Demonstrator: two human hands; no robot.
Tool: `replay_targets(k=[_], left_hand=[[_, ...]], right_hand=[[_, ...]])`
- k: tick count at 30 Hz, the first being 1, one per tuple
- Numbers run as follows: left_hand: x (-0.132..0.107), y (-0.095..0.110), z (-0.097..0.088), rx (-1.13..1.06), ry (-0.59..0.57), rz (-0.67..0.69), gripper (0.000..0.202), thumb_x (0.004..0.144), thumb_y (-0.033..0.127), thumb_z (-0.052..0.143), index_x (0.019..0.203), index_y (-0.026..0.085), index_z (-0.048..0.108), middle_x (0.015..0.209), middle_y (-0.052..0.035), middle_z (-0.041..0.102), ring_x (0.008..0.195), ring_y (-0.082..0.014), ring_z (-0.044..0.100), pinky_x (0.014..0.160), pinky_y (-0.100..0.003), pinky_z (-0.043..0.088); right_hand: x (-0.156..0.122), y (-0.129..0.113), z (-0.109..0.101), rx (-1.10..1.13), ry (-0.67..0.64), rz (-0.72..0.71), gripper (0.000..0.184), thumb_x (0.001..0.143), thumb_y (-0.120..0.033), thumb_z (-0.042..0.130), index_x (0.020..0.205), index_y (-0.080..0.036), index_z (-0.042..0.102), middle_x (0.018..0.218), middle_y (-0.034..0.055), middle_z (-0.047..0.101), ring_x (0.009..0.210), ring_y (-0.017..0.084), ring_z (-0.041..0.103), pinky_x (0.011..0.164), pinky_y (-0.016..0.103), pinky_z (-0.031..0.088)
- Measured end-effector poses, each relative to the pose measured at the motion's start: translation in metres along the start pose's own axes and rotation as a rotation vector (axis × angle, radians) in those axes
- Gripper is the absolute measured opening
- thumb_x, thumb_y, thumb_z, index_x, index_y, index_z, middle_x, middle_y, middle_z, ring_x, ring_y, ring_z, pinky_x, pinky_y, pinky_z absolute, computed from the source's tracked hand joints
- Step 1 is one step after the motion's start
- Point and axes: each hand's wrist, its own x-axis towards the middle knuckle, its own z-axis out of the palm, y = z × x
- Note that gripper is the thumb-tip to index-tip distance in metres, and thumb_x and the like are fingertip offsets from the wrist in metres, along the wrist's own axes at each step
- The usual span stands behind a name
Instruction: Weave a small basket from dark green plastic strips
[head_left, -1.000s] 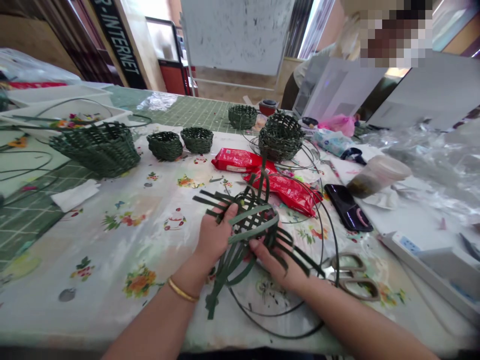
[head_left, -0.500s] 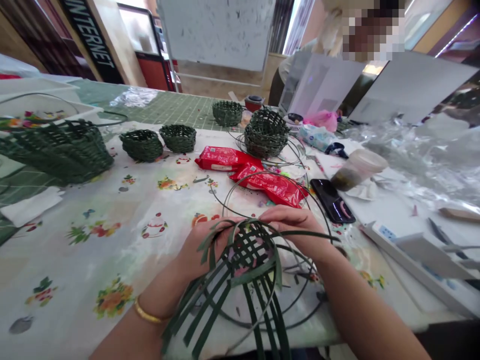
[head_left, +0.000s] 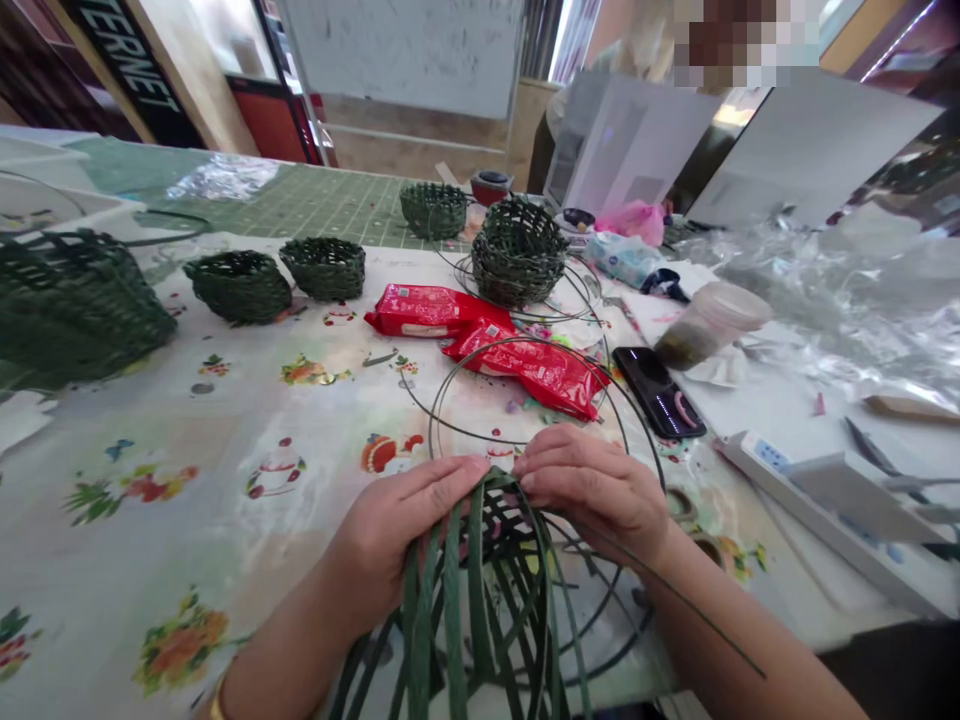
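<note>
A partly woven green basket (head_left: 501, 520) is between my two hands near the table's front, its lattice base showing and its long flat strips hanging down toward me. My left hand (head_left: 409, 515) pinches its upper left edge, thumb and fingers pressed together. On the upper right edge, the fingers of my right hand (head_left: 592, 485) are closed in the same way. A thin dark cord (head_left: 697, 600) runs from under my right hand across the forearm. Loops of cord (head_left: 439, 400) lie around and behind the basket.
Red packets (head_left: 525, 365) lie beyond my hands, with finished green baskets (head_left: 517, 250) behind and to the left. A black phone (head_left: 660, 392), a plastic cup (head_left: 709, 325) and a white power strip (head_left: 780, 460) are at right. Crumpled clear plastic (head_left: 840, 300) covers the far right.
The basket has tipped, so more strips now hang toward me over its base. My right hand has moved slightly down and turned, with both hands still on the edge. The view has shifted right.
</note>
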Motion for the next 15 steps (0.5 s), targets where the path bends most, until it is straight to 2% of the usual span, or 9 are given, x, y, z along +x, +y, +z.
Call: replay_targets(k=[6, 10, 15], left_hand=[[0.004, 0.006, 0.004, 0.021, 0.039, 0.011, 0.039, 0.083, 0.015, 0.051, 0.122, 0.017, 0.051, 0.104, -0.0075, 0.066, 0.093, -0.0134, 0.063, 0.079, -0.020, 0.053], [0.003, 0.008, 0.003, 0.061, 0.001, 0.037, 0.041, 0.086, 0.015, 0.046, 0.127, 0.014, 0.046, 0.106, -0.0116, 0.063, 0.096, -0.0144, 0.060, 0.078, -0.022, 0.052], [-0.002, 0.012, 0.004, 0.138, -0.102, 0.003, 0.052, 0.084, 0.015, 0.049, 0.134, 0.015, 0.037, 0.105, -0.0116, 0.062, 0.091, -0.0167, 0.061, 0.074, -0.026, 0.052]], right_hand=[[-0.001, -0.005, 0.001, -0.142, -0.027, -0.062, 0.024, 0.081, -0.009, 0.054, 0.105, -0.012, 0.059, 0.089, 0.0120, 0.067, 0.088, 0.021, 0.061, 0.079, 0.041, 0.051], [-0.002, -0.007, -0.001, -0.202, -0.046, -0.091, 0.025, 0.087, -0.014, 0.044, 0.109, -0.011, 0.056, 0.094, 0.0133, 0.066, 0.093, 0.023, 0.059, 0.081, 0.045, 0.049], [-0.002, -0.010, 0.000, -0.309, -0.058, -0.131, 0.024, 0.088, -0.018, 0.042, 0.107, -0.016, 0.055, 0.089, 0.0088, 0.066, 0.090, 0.021, 0.058, 0.081, 0.043, 0.048]])
